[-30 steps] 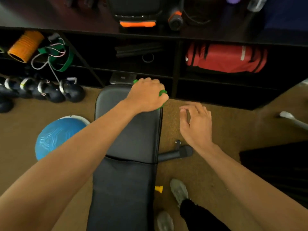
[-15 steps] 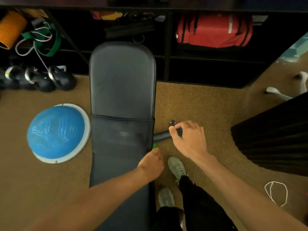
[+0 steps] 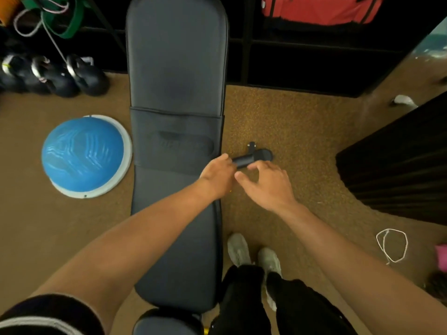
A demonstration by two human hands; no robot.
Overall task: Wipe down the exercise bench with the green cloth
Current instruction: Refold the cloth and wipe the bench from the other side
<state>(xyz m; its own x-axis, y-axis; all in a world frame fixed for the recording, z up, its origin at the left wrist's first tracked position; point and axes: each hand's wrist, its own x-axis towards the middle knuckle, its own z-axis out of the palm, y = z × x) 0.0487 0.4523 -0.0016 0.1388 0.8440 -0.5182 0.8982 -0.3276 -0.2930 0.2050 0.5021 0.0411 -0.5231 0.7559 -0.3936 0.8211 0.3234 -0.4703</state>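
Two hands meet at the exercise bench edge: left hand, fingers curled, green cloth hidden, perhaps inside; right hand, fingers apart, empty. Knuckles could snag the side handle.

No readable text in view. The closest thing is a faint embossed mark on the middle pad of the surface. It's an oval outline with lettering inside, too blurred to make out. Red bag on the shelf, top right, has pale patches at its upper edge, illegible. Kettlebells show pale bands on the handles, no digits legible.
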